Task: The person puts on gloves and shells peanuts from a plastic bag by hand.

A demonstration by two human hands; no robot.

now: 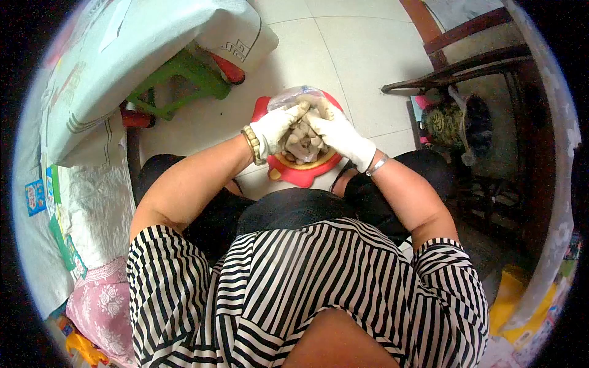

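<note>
Both hands wear white gloves and meet above a red stool (299, 177) with a yellow ring, low between the knees. My left hand (278, 126) has its fingers bent in at the left of a clear plastic bag (299, 151) holding lumpy beige pieces. On the other side, my right hand (342, 134) curls its fingers over the upper right of the bag's contents. The fingertips of both hands nearly touch at the top. What exactly is pinched between them is too small to make out.
A green stool (178, 83) stands under the cloth-covered table (141, 43) at the upper left. At the right are a dark wooden chair frame (460, 76) and a dark patterned bag (451, 122). Pale floor tiles (362, 55) lie ahead.
</note>
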